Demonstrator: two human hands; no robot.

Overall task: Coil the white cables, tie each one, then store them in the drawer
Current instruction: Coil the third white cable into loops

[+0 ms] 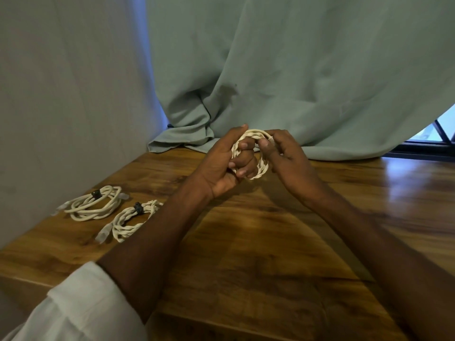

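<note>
A white twisted cable, wound into a small coil, hangs above the far middle of the wooden table. My left hand grips it with fingers curled through the loop. My right hand pinches the coil's upper right side near its plug end. Two more white cables lie on the table at the left, each coiled and bound with a dark tie: one farther back, one nearer. No drawer is in view.
A grey-green curtain drapes onto the table's far edge behind my hands. A pale wall runs along the left side. A dark window frame shows at the right.
</note>
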